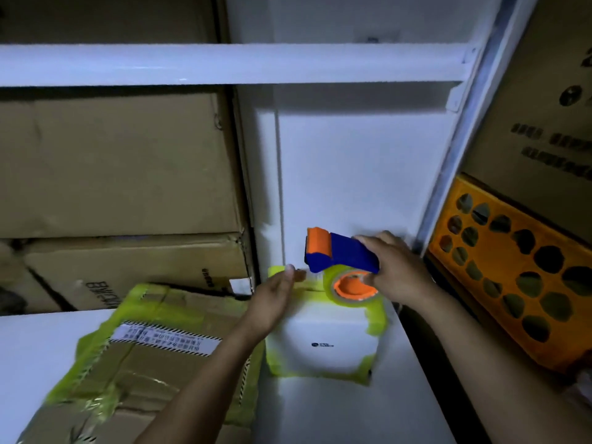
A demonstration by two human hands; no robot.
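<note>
Item 1. Blue plastic tape dispenser (341, 253) with an orange roller at its front, centre of the frame, slightly right. It carries a roll of clear tape (330, 288) on an orange hub. The dispenser sits over the far edge of item 2, with the roll against that edge.

Item 2. Small white box (323, 341), square and flat-topped, with yellow-green tape along its edges and corners and a small dark logo on top. It is just below the centre of the frame, resting on the white shelf surface (336, 411).

Item 3. My right hand (395, 267), centre right. My fingers curl over the blue body of the tape dispenser and my thumb lies on the orange hub, so I hold it firmly.

Item 4. My left hand (275, 299), centre. My fingers are straight and laid flat on the far left edge of the white box, fingertips just beside the dispenser. I hold nothing in it.

Item 5. Brown cardboard parcel (144, 350) banded in yellow-green tape, with a white printed label, lower left, touching the white box's left side.

Item 6. Stacked plain brown cartons (121, 161), left half of the frame, behind the parcel.

Item 7. Orange plastic crate (512, 267) with rounded holes in its wall, right edge.

Item 8. White metal shelf beam (224, 64), across the top of the frame.
</note>
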